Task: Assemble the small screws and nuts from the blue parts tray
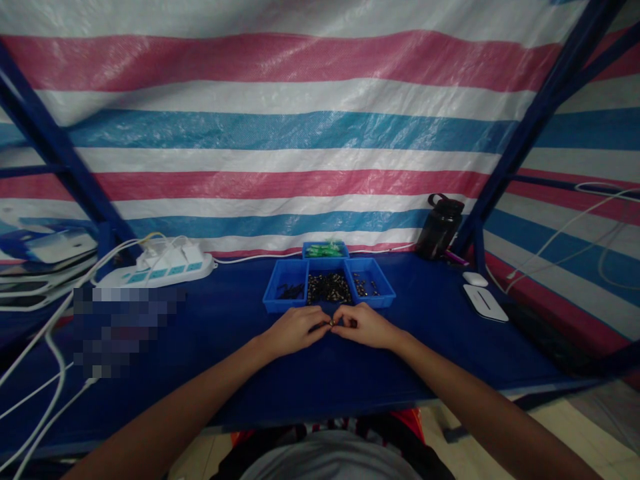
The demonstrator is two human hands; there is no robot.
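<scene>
My left hand (296, 331) and my right hand (369, 325) meet over the table, just in front of the blue trays. Both are closed in a pinch, fingertips to fingertips, on a small brass-coloured metal part (331, 323). Its exact kind is too small to make out. Something dark shows beneath the curled fingers of each hand, but I cannot tell what. Behind the hands, the middle tray (327, 263) holds many small black and brass-coloured pieces. Thin black pieces (291, 291) lie in the left tray, and a few shiny metal pieces (365, 285) are scattered in the right tray (384, 301).
A smaller blue tray (325, 245) with green items stands behind. At the back left is a white power strip (175, 267) with cables. A dark bottle (440, 227), a white case (475, 279) and a flat white device (485, 302) stand right on the blue table (215, 373).
</scene>
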